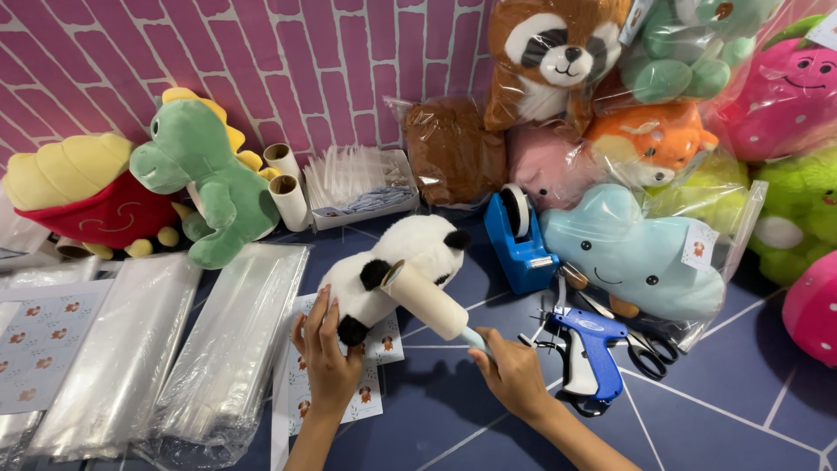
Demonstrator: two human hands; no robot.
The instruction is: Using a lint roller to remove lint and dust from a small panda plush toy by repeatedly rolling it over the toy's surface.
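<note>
Two hands work: left hand [329,356] fingers clamp the black-and-white panda plush [390,270], hiding its underside; right hand [513,371] fingers wrap the white lint roller [430,303], handle mostly hidden.

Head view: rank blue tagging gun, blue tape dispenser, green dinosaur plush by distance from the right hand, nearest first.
From the right hand, which holds the lint roller:
1. Blue tagging gun, just to its right on the floor.
2. Blue tape dispenser, behind it, toward the bagged plush toys.
3. Green dinosaur plush, far left, by the pink brick wall.
</note>
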